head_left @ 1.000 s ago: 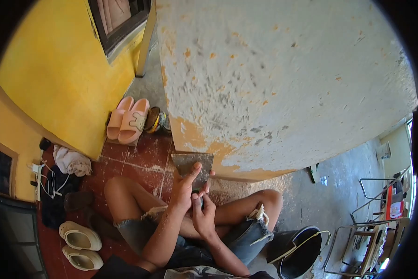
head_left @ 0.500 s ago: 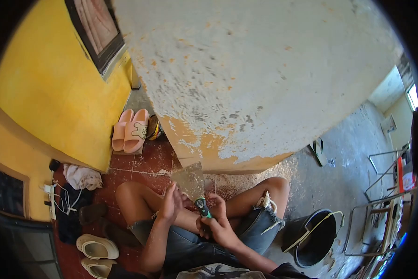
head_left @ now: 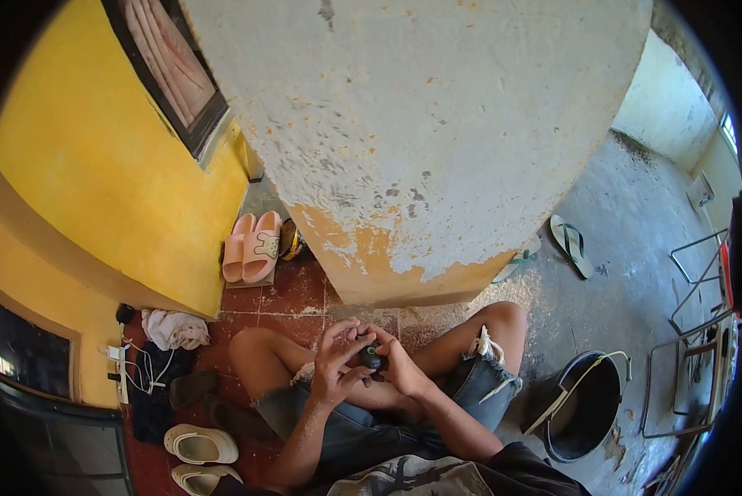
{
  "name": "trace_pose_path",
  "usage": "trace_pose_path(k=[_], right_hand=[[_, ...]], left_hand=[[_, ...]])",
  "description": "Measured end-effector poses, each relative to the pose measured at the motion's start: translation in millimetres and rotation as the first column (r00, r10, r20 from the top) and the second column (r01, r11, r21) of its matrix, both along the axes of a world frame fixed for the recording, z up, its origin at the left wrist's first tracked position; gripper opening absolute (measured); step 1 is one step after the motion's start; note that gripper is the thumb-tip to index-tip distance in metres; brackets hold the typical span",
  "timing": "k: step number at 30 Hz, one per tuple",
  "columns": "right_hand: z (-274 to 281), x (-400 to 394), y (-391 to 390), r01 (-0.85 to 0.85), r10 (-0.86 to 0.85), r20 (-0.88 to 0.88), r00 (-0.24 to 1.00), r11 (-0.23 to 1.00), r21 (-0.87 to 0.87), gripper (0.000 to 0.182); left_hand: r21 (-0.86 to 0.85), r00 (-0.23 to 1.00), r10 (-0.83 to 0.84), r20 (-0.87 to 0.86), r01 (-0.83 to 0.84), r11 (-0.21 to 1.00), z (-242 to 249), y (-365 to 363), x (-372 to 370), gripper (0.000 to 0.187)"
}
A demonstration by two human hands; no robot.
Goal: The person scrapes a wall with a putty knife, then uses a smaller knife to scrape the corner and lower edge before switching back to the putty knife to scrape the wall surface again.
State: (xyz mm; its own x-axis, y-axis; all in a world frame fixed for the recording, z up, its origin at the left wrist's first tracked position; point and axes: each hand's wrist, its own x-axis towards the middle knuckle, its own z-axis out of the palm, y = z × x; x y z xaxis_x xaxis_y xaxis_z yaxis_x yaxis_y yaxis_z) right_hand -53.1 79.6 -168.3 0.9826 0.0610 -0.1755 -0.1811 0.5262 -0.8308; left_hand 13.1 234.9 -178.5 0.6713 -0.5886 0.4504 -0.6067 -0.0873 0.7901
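Observation:
Both hands meet above my crossed legs, in front of the partly scraped wall (head_left: 420,149). My right hand (head_left: 397,364) is closed around the dark handle of the scraper (head_left: 371,358), whose end with a green ring faces up. On the other side, my left hand (head_left: 338,360) has its fingers curled round the same tool. The scraper's blade cannot be made out. Orange patches (head_left: 371,248) show low on the wall where the grey-white coat is gone.
A black bucket (head_left: 584,405) stands at the right. Pink slippers (head_left: 260,248) are left of the wall, flip-flops (head_left: 571,246) right of it. Beige clogs (head_left: 199,445), a power strip (head_left: 121,374) and cloth (head_left: 175,329) lie at the left; metal frames (head_left: 685,372) stand far right.
The scraper has turned, so its broad blade no longer shows. My left hand has closed onto the tool beside my right hand. The view has shifted, showing more floor right of the wall.

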Motion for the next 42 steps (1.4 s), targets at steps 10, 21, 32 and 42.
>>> trace_pose_path(k=[10, 21, 32, 42], right_hand=[[-3, -3, -24, -0.141, 0.131, 0.065, 0.989, 0.973, 0.18, 0.077], [15, 7, -8, 0.623, -0.261, 0.585, 0.768, 0.096, -0.776, 0.057], [37, 99, 23, 0.766, -0.06, 0.843, 0.535, 0.455, -0.454, 0.027], [75, 129, 25, 0.955, -0.123, 0.961, 0.249, 0.197, -0.223, 0.021]], left_hand=[[0.004, 0.964, 0.011, 0.265, -0.013, 1.0, 28, -17, 11, 0.039], [-0.03, 0.957, 0.271, 0.102, -0.269, 0.963, 30, -26, -1, 0.038], [-0.324, 0.963, 0.221, 0.156, -0.161, 0.932, 112, -17, 44, 0.041], [-0.469, 0.928, -0.125, 0.351, 0.29, 0.834, 167, -36, 52, 0.058]])
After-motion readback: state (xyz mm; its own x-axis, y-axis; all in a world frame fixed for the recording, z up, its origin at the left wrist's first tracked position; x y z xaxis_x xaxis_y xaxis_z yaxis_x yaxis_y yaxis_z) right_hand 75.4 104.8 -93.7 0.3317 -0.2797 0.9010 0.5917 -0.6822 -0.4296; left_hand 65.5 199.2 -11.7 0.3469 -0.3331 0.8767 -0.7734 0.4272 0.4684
